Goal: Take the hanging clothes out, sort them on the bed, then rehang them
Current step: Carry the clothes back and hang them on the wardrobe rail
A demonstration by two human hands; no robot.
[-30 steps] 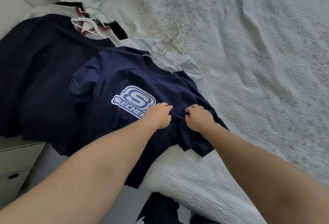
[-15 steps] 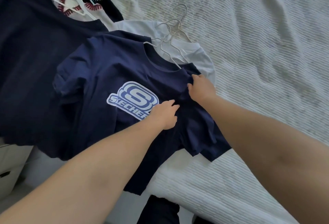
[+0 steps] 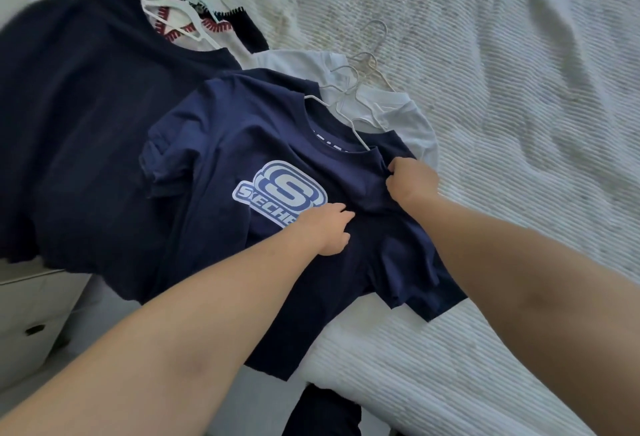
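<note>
1. Middle of the frame: a navy Skechers tee lies spread over the edge of the bed, logo up, with its lower part hanging off the bed's edge toward the bottom of the frame. It's on a white hanger that pokes out of the collar.
2. Our right hand is just right of center, at the tee's shoulder right below the collar. Fingers are curled tight and pinching a bunch of the navy fabric.
3. Our left hand sits on the tee's chest, just below and right of the logo, covering the last letters. Fingers are bent and close together, pressing into the cloth; we can't really tell if it's gripping a fold or just resting there.
4. Under the tee, peeking out at upper center, there's a white shirt with a couple of wire hangers on top of it.
5. Left side of the frame: a bigger dark navy garment spread flat, partly under the Skechers tee.
6. Upper left: a white top with red stitching and black trim, on its own hanger.
7. Lower left corner: a white drawer unit beside the bed.
</note>
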